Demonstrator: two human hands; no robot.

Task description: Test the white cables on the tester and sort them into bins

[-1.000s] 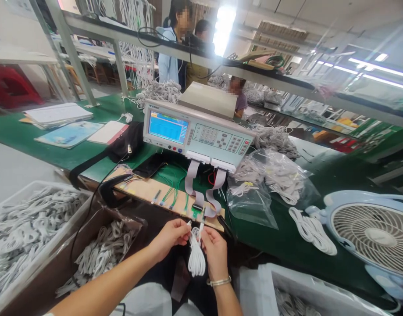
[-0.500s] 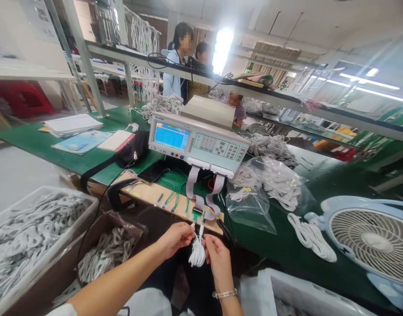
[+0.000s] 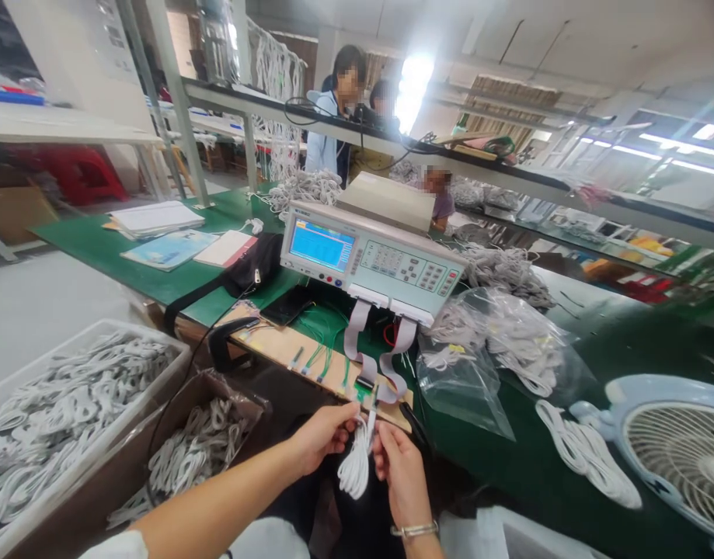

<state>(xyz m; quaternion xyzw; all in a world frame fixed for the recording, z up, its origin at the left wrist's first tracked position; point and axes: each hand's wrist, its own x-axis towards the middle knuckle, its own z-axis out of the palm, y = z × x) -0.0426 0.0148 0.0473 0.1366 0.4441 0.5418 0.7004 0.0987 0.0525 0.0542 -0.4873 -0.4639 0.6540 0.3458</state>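
Observation:
A coiled white cable [image 3: 354, 466] hangs in front of the board's edge, between my two hands. My left hand [image 3: 326, 436] is closed, thumb and forefinger pinching one white end of the cable close to the small green board [image 3: 361, 394]. My right hand [image 3: 401, 464] is closed too, its fingertips pinched by the other cable end, whose white plug [image 3: 373, 411] points up at the board. Whether that plug is seated I cannot tell. Grey ribbon cables [image 3: 395, 365] run from the wooden board [image 3: 275, 348] up to a tester with a blue screen [image 3: 368, 260].
A white bin [image 3: 179, 349] and a carton [image 3: 257, 415] of cable bundles stand at left. Bagged cables [image 3: 461, 365], a loose white bundle [image 3: 586, 450] and a fan [image 3: 683, 435] lie to the right. Papers [image 3: 158, 217] and a black bag [image 3: 255, 268] are behind. People are beyond the shelf.
The view has swung left, so the scene sits further right. The coiled cable now hangs lower and leans left below my hands. Both hands keep their pinch near the board.

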